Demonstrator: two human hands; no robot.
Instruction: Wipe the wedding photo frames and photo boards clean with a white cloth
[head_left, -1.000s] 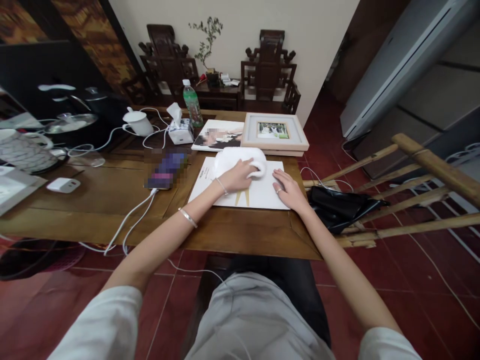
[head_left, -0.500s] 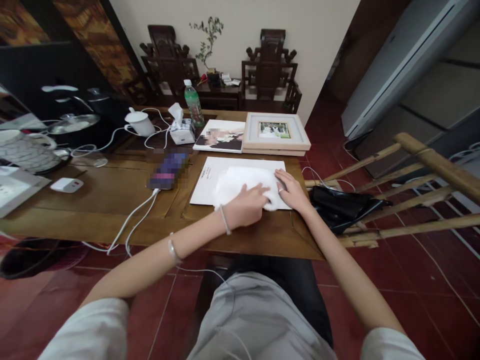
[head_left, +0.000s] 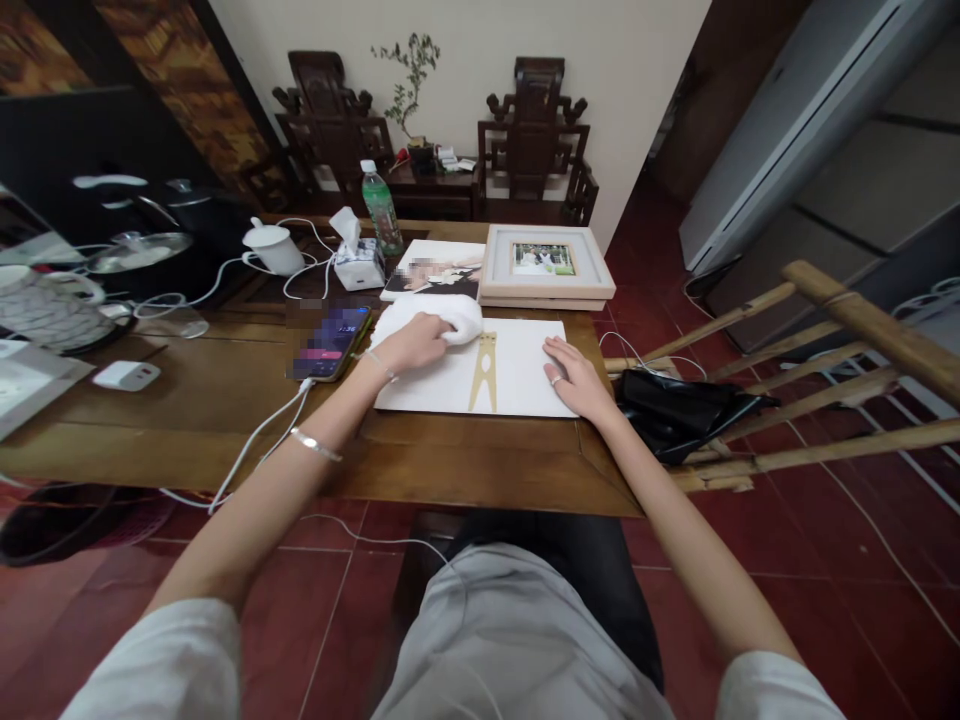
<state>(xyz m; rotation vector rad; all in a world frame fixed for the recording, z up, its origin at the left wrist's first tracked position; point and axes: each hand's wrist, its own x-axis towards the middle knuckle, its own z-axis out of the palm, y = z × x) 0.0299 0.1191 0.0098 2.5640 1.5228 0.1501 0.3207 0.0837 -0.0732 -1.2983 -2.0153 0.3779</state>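
Observation:
A white board (head_left: 525, 375) lies flat near the table's front edge, with a gold A-shaped mark (head_left: 484, 372) on its middle. My left hand (head_left: 421, 342) is closed on a bunched white cloth (head_left: 463, 318), which rests over the board's far left part. Flat on the board's right end is my right hand (head_left: 576, 380), fingers stretched out and holding nothing. Just beyond the board lie a photo print (head_left: 435, 268) and a light wooden picture frame (head_left: 547, 290) with a small picture in it.
Left of the board are a phone (head_left: 334, 345) on a white cable, a tissue box (head_left: 358, 265), a green-tinted bottle (head_left: 381, 210), a lidded white cup (head_left: 274, 248) and a white charger (head_left: 127, 375). A bamboo chair (head_left: 862, 320) holding a black bag (head_left: 686, 410) stands to the right.
My left hand has moved the white cloth left and away from me across the board, uncovering the gold mark. My right hand has stayed on the board's right end.

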